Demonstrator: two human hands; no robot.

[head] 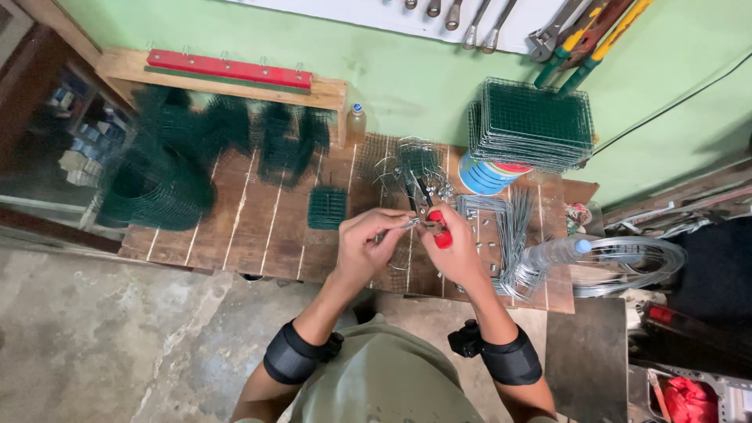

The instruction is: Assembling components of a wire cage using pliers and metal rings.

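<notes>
Centrally, over the near edge of a wooden workbench (258,227), the person's two hands meet. The left hand (368,243) has its fingers curled, thumb and forefinger pinched on a small piece of bent wire (410,223) that lies between the two hands, just above the bench top. The right hand (456,249) is closed in a fist around red-handled pliers (439,233), whose dark nose points to the far side, toward a loose tangle of bent wire pieces (415,160); whether the pliers' tip grips the small wire cannot be told. Both forearms carry black bands (294,354) near the elbow. Right of the hands lies a bundle of straight grey wires bent at one end (513,231), with a clear plastic bottle (558,252) and a coil of bare wire (638,262) farther right. At the far right of the bench a stack of green mesh panels (533,121) rests on a blue and white round tub (489,176). Left of the hands sits a small green mesh square (327,207), and at the far left, rolls and folded heaps of green mesh (160,176). A red rail (231,69) runs along the wooden shelf at the back, and hand tools (548,35) hang on the green wall above.
</notes>
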